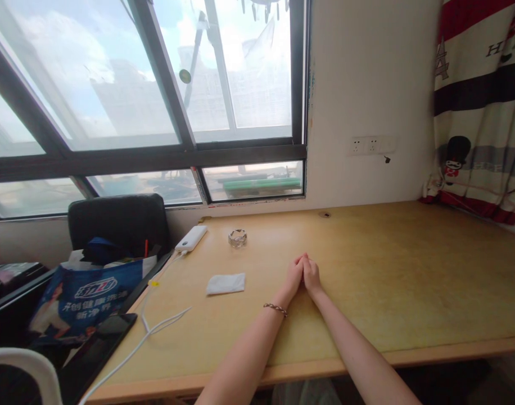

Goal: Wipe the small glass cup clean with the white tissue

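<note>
My left hand [295, 277] and my right hand [311, 275] rest together on the wooden table [409, 281], their fingers closed and pressed against each other. Nothing shows between them, though the palms are hidden. A braided bracelet [276, 307] circles my left wrist. To the left of my hands lies a flat white folded tissue or cloth [226, 283]. Farther back stands a small round, shiny ring-shaped thing [238, 239], apart from both hands; its exact kind is unclear.
A white power bank [192, 238] with a white cable [156, 327] lies along the table's left edge. Beyond that edge are a black chair [118, 219] and a blue bag [89, 301]. Windows, a wall socket [372, 145] and a patterned curtain [480, 112] border the table.
</note>
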Available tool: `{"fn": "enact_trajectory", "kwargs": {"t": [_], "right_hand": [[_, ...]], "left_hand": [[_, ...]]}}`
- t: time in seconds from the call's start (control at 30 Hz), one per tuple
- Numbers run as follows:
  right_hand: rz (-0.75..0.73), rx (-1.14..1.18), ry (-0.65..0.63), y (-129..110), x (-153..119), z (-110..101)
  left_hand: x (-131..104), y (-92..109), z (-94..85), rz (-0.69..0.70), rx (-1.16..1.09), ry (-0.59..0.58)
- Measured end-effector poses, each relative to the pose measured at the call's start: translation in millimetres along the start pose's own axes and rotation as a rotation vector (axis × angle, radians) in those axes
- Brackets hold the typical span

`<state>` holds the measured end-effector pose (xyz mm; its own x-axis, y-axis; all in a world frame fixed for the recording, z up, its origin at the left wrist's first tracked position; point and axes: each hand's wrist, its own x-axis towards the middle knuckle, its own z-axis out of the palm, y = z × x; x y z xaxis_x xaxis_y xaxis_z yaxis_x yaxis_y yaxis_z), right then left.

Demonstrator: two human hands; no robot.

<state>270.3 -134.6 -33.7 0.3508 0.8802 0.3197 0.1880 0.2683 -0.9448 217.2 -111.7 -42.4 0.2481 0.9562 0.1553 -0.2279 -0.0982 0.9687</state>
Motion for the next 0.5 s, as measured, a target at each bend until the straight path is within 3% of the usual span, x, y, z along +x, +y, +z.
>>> {"fn": "enact_trajectory", "kwargs": {"t": [0.33, 0.5], "right_hand": [[0.008, -0.031, -0.018, 2.9, 0.9, 1.9], [0.01, -0.039, -0.029, 7.0, 2.2, 2.3]], "left_hand": [[-0.7, 5.7, -1.1, 0.018, 0.094, 0.034], [-8.7, 9.3, -3.9, 0.094, 0.359, 0.077]]}}
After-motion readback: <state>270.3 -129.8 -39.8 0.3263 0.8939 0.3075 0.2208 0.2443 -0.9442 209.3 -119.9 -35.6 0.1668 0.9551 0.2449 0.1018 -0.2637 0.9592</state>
